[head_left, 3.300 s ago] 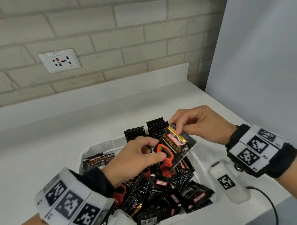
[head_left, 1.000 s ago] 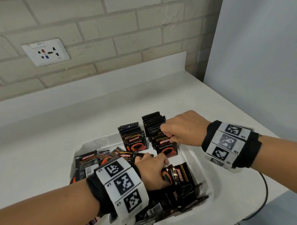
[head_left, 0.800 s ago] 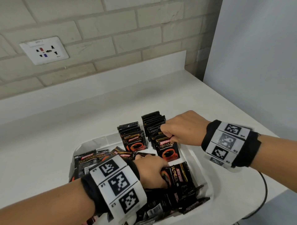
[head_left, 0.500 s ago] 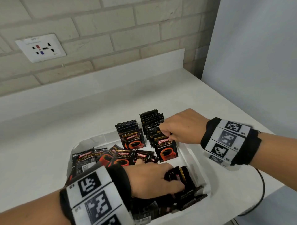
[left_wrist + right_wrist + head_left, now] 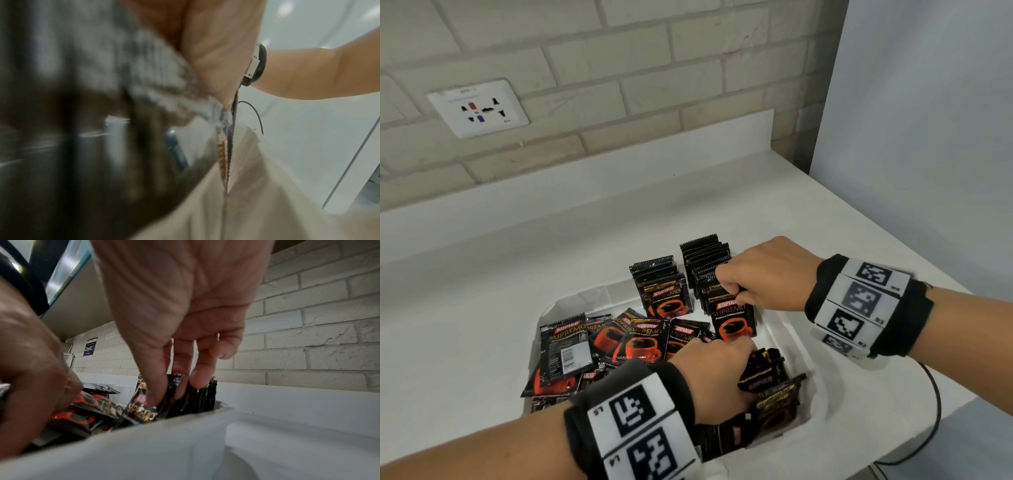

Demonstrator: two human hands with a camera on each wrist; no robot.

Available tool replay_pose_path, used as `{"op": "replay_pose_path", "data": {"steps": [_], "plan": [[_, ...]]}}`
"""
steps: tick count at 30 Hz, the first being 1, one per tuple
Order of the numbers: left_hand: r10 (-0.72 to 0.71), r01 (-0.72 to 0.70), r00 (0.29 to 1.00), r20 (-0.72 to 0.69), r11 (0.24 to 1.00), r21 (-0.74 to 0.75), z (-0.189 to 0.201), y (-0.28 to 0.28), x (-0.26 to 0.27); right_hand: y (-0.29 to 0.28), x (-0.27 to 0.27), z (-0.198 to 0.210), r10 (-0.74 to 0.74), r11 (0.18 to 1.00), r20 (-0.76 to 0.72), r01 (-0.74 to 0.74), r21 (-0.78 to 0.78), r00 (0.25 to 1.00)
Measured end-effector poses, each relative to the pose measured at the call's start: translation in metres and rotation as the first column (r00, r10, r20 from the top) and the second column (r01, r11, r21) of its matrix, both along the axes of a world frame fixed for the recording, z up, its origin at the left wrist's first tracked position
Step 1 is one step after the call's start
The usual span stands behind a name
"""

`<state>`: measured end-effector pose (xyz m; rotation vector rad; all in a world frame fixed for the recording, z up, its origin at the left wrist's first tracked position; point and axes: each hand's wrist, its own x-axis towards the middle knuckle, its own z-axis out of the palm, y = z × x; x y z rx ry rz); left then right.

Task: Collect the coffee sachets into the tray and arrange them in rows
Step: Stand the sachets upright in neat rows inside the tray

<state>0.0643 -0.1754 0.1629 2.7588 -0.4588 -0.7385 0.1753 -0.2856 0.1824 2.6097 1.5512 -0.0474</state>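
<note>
Our right hand point(image 5: 763, 274) pinches the top edge of the front sachet point(image 5: 734, 320) in the right row point(image 5: 705, 265), thumb in front, fingers point(image 5: 197, 376) curled behind on the row's tops. That sachet stands on its bottom edge, long axis near vertical, print facing us, leaning slightly toward us. Our left hand point(image 5: 714, 371) is down in the loose pile point(image 5: 767, 387) at the near right of the tray point(image 5: 796, 337), fingers curled into the pile; whether they grip a sachet we cannot tell, the left wrist view is only blur. A second upright row point(image 5: 659, 279) stands just left of the first, both at the far end of the tray. In front of them more sachets point(image 5: 619, 339) lie flat and overlapped, long axes every which way, one showing its barcode back. The tray sits on the white counter point(image 5: 482, 291), near the right edge. Risks as we judge them: letting go of the front sachet may tip it forward onto the flat ones, since nothing props it; rummaging with the left hand may knock a row over domino style; slick foil may slip from a light pinch; a grab may bring up two stuck sachets.
</note>
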Motion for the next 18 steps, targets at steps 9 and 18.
{"op": "replay_pose_path", "data": {"steps": [9,18], "plan": [[-0.027,0.034,0.984,0.174,0.999,-0.036,0.001,0.004,-0.007,-0.002,-0.004,0.006,-0.013,1.000,-0.006,0.013,-0.015,1.000],[0.279,-0.247,0.958,0.069,0.922,-0.297,0.018,0.027,-0.010,-0.015,-0.004,0.026,-0.092,0.988,-0.007,0.092,0.122,0.996]]}}
